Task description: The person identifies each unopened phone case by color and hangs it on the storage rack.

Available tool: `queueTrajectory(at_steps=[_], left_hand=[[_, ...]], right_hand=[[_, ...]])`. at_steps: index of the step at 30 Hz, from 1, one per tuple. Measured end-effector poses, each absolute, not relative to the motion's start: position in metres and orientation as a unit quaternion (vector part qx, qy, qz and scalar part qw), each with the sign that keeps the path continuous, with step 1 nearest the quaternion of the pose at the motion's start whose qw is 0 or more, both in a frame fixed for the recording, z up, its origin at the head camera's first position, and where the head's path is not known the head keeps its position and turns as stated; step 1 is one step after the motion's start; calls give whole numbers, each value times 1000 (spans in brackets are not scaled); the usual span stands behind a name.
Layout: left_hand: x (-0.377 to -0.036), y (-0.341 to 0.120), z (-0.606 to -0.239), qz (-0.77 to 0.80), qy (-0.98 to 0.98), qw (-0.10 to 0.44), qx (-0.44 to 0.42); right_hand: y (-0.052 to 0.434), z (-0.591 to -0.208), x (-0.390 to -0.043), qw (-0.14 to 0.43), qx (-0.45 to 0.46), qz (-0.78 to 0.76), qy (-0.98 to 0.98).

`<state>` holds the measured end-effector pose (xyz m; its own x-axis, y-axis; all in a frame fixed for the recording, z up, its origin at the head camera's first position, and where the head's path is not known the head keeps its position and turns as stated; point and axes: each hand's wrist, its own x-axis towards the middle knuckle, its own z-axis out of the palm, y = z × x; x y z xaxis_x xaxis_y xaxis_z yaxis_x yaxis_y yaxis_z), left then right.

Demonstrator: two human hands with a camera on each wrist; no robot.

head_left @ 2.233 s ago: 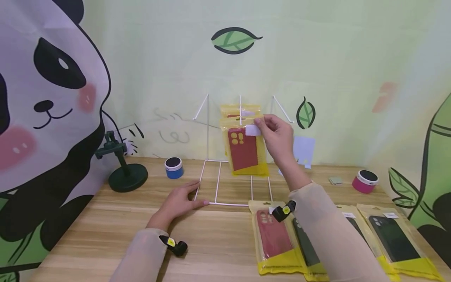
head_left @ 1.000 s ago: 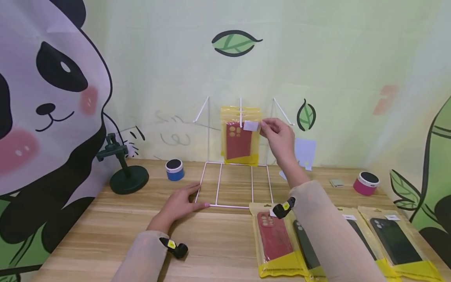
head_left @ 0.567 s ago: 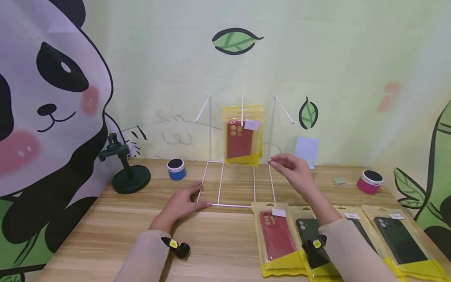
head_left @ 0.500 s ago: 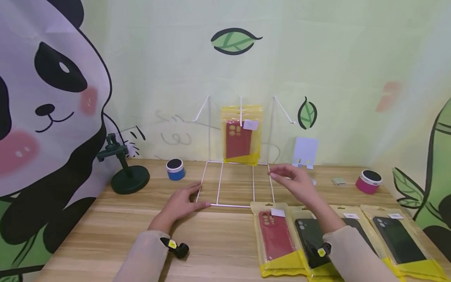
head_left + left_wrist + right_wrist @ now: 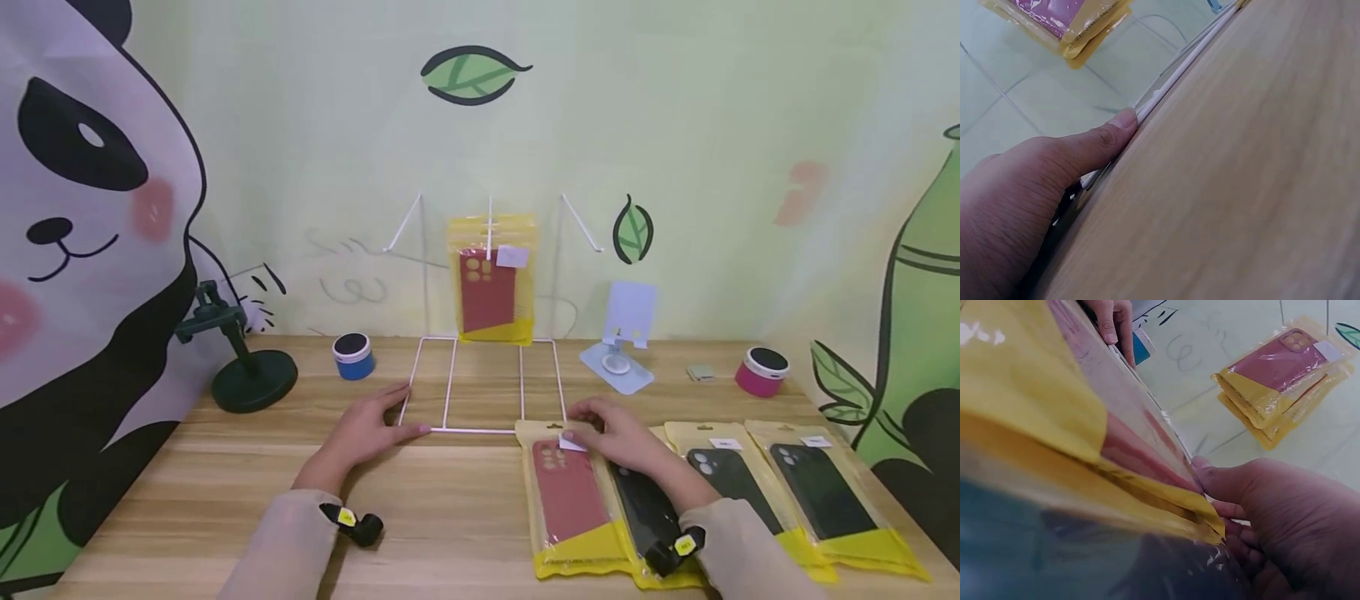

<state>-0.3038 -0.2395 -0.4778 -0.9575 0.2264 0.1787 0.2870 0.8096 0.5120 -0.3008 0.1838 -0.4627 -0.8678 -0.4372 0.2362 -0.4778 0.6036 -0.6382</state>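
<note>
L hand (image 5: 365,431) lies flat on the light wooden table (image 5: 450,508), fingers straight, thumb tip against the front left corner of the white wire display rack (image 5: 483,385)'s base frame; it grips nothing. R hand (image 5: 618,436) sits on the top end of the red phone case in a clear-and-yellow plastic packet (image 5: 568,497), which lies flat on the table just in front of the rack's front right corner; fingers curled at the packet's upper edge beside its white label, thumb on top per R wrist view, so it looks pinched. Next to it, overlapping, a black phone case in same kind of packet (image 5: 651,517), partly under the R forearm. Two more black-case packets (image 5: 780,492) lie further right. Hanging on the rack's middle hook: red-case packets (image 5: 491,287), against the wall.
</note>
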Motion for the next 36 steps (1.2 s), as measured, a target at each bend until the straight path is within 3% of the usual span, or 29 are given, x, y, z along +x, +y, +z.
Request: queueTrajectory(at_steps=[6, 17, 36], left_hand=[[-303, -240, -476, -280, -948, 53, -141], [-301, -239, -477, -274, -950, 53, -140], [-302, -239, -475, -276, -950, 52, -137]], right_hand=[[185, -464, -303, 38, 258, 336, -905], [187, -464, -304, 3, 282, 359, -890], [185, -463, -302, 16, 303, 338, -891]])
